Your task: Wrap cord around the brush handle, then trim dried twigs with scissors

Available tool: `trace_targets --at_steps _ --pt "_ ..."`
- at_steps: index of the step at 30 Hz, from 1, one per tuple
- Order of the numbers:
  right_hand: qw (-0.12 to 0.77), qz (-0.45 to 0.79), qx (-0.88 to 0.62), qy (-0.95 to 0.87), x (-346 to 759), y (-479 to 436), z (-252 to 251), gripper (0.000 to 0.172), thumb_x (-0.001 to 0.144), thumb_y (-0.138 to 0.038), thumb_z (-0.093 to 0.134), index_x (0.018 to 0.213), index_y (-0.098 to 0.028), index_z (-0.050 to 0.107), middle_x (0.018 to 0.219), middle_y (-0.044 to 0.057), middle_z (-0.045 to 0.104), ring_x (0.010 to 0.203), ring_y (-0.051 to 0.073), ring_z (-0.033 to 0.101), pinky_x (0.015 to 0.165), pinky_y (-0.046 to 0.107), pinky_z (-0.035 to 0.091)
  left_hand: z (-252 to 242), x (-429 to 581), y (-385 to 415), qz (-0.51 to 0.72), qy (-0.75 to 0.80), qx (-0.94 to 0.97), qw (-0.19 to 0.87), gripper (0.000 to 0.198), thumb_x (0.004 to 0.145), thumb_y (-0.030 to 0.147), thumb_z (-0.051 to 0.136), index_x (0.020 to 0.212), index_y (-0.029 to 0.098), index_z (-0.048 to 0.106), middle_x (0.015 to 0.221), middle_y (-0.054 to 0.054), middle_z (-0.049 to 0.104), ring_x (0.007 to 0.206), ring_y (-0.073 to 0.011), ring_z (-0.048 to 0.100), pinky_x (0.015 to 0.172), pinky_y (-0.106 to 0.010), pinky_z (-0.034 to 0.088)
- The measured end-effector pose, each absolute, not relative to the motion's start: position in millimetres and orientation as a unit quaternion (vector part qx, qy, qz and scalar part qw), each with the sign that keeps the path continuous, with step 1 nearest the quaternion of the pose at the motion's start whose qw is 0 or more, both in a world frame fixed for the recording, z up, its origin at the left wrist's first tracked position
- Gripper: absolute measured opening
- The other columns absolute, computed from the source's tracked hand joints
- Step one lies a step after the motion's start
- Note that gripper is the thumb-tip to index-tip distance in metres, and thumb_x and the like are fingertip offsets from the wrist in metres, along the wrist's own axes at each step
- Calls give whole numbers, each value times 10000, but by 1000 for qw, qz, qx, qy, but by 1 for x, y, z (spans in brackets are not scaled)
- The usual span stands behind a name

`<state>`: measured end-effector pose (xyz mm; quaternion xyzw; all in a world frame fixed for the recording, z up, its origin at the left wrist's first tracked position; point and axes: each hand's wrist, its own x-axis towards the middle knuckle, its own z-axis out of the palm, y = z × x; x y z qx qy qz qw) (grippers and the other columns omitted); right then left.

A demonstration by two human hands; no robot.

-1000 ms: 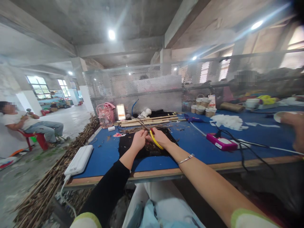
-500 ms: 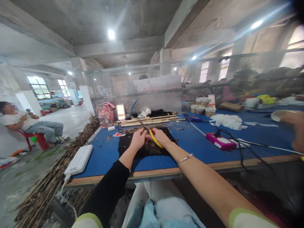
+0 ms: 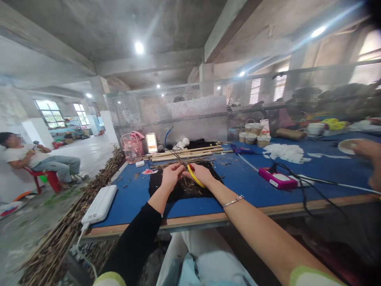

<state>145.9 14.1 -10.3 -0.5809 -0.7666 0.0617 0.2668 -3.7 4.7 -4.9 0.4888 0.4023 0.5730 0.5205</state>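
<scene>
My right hand (image 3: pixel 203 174) is closed around scissors with yellow handles (image 3: pixel 196 178), near the middle of the table. Just left of it, my left hand (image 3: pixel 172 177) pinches a thin dark twig (image 3: pixel 176 154) that sticks up and away from the fingers. The two hands are close together, and the scissors' blades are mostly hidden between them. Beneath both hands lies a black cloth (image 3: pixel 154 187), strewn with brown twig scraps (image 3: pixel 191 186).
Long pale sticks (image 3: pixel 184 153) lie behind the cloth on the blue table (image 3: pixel 235 186). A white power bank (image 3: pixel 100 203) sits at the left edge. To the right are a magenta power strip (image 3: pixel 278 178) with cables, white fluff (image 3: pixel 285 153) and another person's hand (image 3: pixel 367 153).
Both hands stay over the black cloth with nearly the same hold; the left fingers have shifted slightly. At the far right, the other person's blurred hand has moved a little.
</scene>
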Motion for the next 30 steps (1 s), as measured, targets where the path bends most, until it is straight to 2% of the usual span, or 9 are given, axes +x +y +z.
trace_targets --at_steps 5,8,11,16,23,30 --pt "316 125 -529 -777 146 18 -16 599 664 -576 626 1095 -182 491 1026 92 626 891 216 595 716 274 415 -5 -3 3 568 409 489 520 346 613 300 720 890 100 674 759 -73 684 536 -89 566 467 -180 414" --pt "334 136 -500 -787 146 20 -18 609 640 -536 671 1104 -184 493 1052 94 611 936 213 579 767 286 412 -5 -3 4 572 391 487 532 441 605 305 728 995 113 657 848 -93 692 616 -127 610 493 -198 440" --pt "336 135 -502 -785 145 18 -17 597 632 -502 695 1095 -177 504 1045 97 605 937 213 574 777 292 408 -6 -3 5 570 396 491 526 455 598 310 734 999 108 658 877 -100 691 637 -136 616 485 -193 439" --pt "338 134 -501 -785 144 14 -14 536 659 -477 683 1061 -170 507 1010 95 609 895 200 577 737 271 403 -8 -3 6 563 396 501 524 426 627 302 714 1002 108 658 856 -97 693 596 -110 593 447 -167 400" --pt "323 117 -515 -785 142 13 -14 460 710 -554 594 931 -161 503 804 70 631 675 163 565 581 234 366 -7 -4 5 567 405 519 495 394 657 284 688 1000 93 660 835 -92 693 514 -78 537 419 -171 380" --pt "307 93 -556 -766 142 14 -13 471 661 -600 613 876 -188 535 795 68 635 695 174 574 573 230 351 -6 -5 3 557 433 533 468 325 691 320 655 953 128 673 792 -64 689 510 -80 537 415 -166 378"
